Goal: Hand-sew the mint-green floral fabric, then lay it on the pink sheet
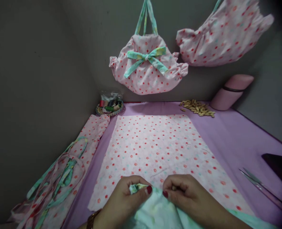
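Ahead of the hands [131,197] [188,195], flat cloth [150,143] leaves passage; a tool [257,182] obstructs rightward, straps [69,167] leftward; 2 bags [143,79] [227,38] hang beyond.

A pink bottle [232,92] is near some pale peanuts [198,107]. A spotty bag [147,76] with a green bow [147,57] hangs up.

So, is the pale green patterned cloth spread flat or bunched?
Bunched: the cloth shows folds below the pinching left hand and right hand.

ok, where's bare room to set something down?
Best: purple tabletop right of the dotted cloth, between peanuts and metal tool. Smaller: strip behind that cloth, between basket and peanuts. Crowded: left edge, heaped with straps; front, where left hand and right hand hold green fabric.
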### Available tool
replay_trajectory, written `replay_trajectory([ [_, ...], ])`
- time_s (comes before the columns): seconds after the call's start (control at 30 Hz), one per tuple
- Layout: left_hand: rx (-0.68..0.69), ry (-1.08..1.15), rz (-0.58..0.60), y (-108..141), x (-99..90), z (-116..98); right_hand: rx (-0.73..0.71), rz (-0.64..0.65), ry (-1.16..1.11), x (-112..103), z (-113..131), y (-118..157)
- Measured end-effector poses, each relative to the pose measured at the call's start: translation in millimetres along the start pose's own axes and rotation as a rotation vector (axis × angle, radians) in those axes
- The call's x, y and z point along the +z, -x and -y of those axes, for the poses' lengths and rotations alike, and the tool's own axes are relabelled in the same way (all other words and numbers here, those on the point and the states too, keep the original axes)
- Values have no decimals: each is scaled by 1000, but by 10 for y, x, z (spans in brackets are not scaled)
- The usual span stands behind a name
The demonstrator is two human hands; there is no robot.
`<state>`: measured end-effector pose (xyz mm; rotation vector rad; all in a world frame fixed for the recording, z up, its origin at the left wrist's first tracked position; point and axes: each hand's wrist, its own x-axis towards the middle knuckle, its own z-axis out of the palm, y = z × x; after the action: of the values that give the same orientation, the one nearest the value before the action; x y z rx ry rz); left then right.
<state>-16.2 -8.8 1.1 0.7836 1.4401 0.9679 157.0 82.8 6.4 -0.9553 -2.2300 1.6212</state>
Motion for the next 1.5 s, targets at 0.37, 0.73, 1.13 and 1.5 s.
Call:
replay_trajectory([
  [0.37,-49,49,-39,-20,24,-30,-112,-69,233,-36,-70,34],
  [0.73,-75,103,-45,-30,22,-2,-314,-72,466,73,-105,112],
  [1.13,-113,87,-96,-16,24,-2,-256,-76,420,70,-115,127],
  [1.5,-101,75,-56,-8,9,12,-213,-74,346,83,-100,139],
])
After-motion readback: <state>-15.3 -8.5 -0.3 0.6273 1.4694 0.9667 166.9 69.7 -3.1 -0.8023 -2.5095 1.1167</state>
